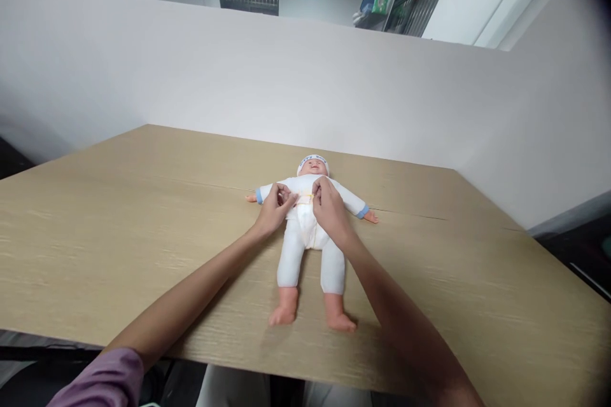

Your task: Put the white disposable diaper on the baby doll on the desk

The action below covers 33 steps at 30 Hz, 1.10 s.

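Note:
A baby doll [289, 267] in a white suit with blue cuffs and a white cap lies on its back, feet toward me and arms spread. Around its hips is a white diaper [309, 229] with yellow-orange edging at the waist. My left hand [275, 206] is at the waistband on the left, its thumb and fingers pinched together on the diaper's edge. On the right side, my right hand [328, 205] pinches the waistband too, fingers curled over it. The exact bits of diaper between my fingertips are mostly hidden.
The doll rests on a wide light-wood table [119, 216] with a seam across it. A white partition wall [238, 70] rises behind the table's far edge. Beyond it, a green package [380, 1] sits on a high shelf.

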Tool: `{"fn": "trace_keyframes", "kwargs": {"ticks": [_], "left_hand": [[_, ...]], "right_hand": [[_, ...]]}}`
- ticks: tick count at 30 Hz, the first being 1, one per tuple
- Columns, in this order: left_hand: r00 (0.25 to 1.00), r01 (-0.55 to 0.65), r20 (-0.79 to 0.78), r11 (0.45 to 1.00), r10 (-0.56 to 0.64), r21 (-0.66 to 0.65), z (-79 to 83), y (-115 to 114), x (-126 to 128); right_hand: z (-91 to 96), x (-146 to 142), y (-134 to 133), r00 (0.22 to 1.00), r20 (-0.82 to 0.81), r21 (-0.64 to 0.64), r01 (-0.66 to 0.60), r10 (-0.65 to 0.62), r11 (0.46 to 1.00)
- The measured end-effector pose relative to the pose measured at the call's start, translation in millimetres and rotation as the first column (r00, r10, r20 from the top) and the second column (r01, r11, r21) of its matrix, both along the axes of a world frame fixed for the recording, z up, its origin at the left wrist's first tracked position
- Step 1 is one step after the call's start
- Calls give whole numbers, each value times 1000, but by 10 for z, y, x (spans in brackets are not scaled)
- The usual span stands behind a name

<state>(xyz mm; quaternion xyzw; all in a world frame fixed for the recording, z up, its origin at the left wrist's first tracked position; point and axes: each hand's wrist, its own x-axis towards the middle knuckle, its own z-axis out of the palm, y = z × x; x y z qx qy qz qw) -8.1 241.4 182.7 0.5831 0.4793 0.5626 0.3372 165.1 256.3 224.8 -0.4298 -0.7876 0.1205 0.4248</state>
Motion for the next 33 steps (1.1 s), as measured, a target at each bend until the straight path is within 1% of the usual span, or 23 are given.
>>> {"fn": "trace_keyframes", "kwargs": {"ticks": [1, 2, 3, 4, 5, 6, 8, 9, 10, 12, 14, 16, 18, 20, 23, 25, 28, 33], "left_hand": [[998, -47, -33, 999, 47, 16, 62, -94, 6], [995, -65, -77, 997, 68, 41, 128, -209, 10], [989, -39, -142, 997, 48, 65, 192, -338, 13], [974, 29, -225, 996, -10, 79, 248, -477, 14], [944, 116, -318, 990, -85, 78, 290, -616, 16], [896, 205, -413, 977, -163, 58, 314, -747, 18], [779, 338, -558, 941, -284, -7, 309, -954, 24], [735, 368, -602, 929, -313, -33, 283, -1019, 28], [709, 371, -630, 927, -317, -49, 248, -1055, 33], [708, 309, -652, 949, -272, -61, 170, -1049, 47], [721, 200, -666, 978, -191, -65, 103, -970, 67], [708, 112, -695, 992, -124, -63, 55, -867, 94], [688, 76, -721, 996, -87, -48, 19, -781, 120], [690, 79, -720, 996, -78, -32, -17, -730, 134], [725, 122, -681, 992, -106, -25, -64, -708, 124], [748, 152, -653, 988, -120, -8, -79, -713, 106], [771, 182, -627, 982, -111, 50, -78, -730, 89], [821, 175, -566, 978, -78, 118, -79, -765, 98]], "right_hand": [[67, 17, -130, 999, -25, 29, -24, 24, 999], [127, 39, -287, 998, -43, 39, -53, 54, 998], [171, 70, -463, 994, -57, 27, -90, 92, 996], [192, 113, -644, 988, -61, -7, -142, 141, 990], [186, 168, -816, 980, -59, -59, -195, 192, 979], [151, 235, -966, 970, -55, -122, -241, 236, 963], [9, 399, -1158, 964, -19, -233, -264, 267, 936], [-84, 486, -1192, 967, 18, -259, -243, 256, 935], [-179, 570, -1188, 971, 65, -260, -207, 230, 943], [-341, 701, -1099, 977, 148, -217, -120, 154, 969], [-432, 760, -971, 980, 184, -185, -45, 80, 982], [-460, 747, -875, 978, 208, -181, 4, 34, 983], [-465, 696, -836, 969, 247, -167, 29, 14, 986], [-483, 648, -840, 957, 291, -121, 33, 4, 992], [-532, 627, -876, 948, 317, -70, 19, 4, 997], [-553, 635, -905, 951, 309, -65, 14, 7, 998], [-553, 636, -956, 960, 279, -79, 27, -4, 997], [-526, 571, -1032, 974, 226, -96, 55, -32, 994]]}}
